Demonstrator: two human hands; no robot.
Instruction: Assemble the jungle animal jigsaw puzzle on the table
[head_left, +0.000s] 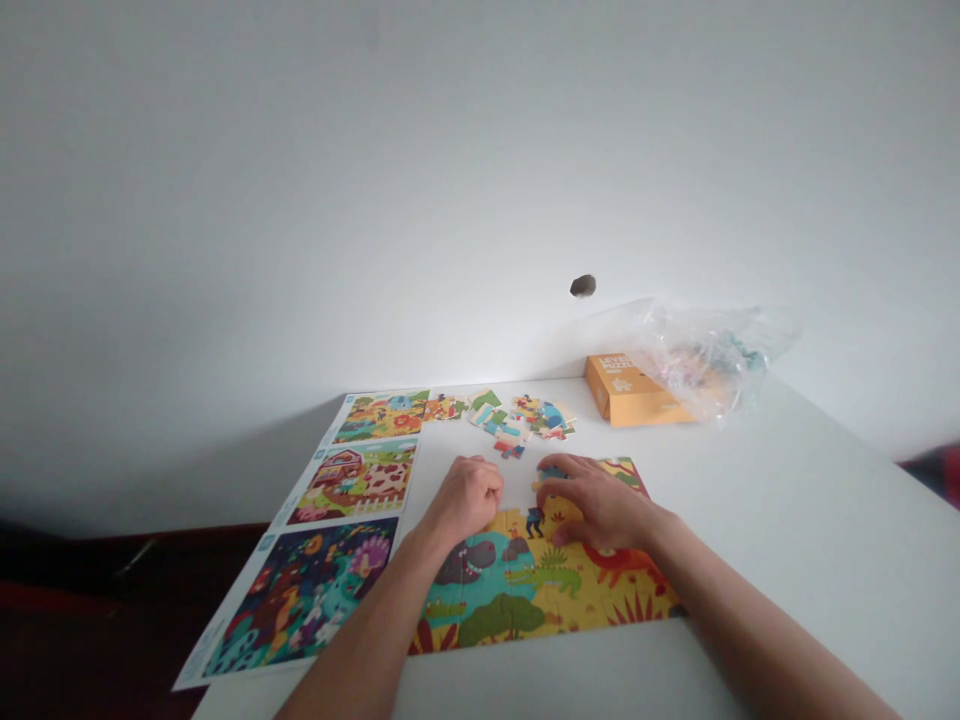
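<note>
A partly assembled jigsaw puzzle (540, 590) with a hippo, a crocodile and yellow ground lies on the white table (787, 520). My left hand (466, 495) rests at its upper left edge with the fingers curled into a loose fist; what it holds, if anything, is hidden. My right hand (596, 500) lies over the puzzle's upper middle, fingers bent and pressing on a puzzle piece (551, 472) with a blue-green top. Loose puzzle pieces (517, 420) lie in a scatter just beyond both hands.
A long reference sheet (330, 530) with three colourful pictures lies left of the puzzle, overhanging the table's left edge. An orange puzzle box (630, 392) stands at the back right, with a crumpled clear plastic bag (712, 360) beside it. A white wall rises behind.
</note>
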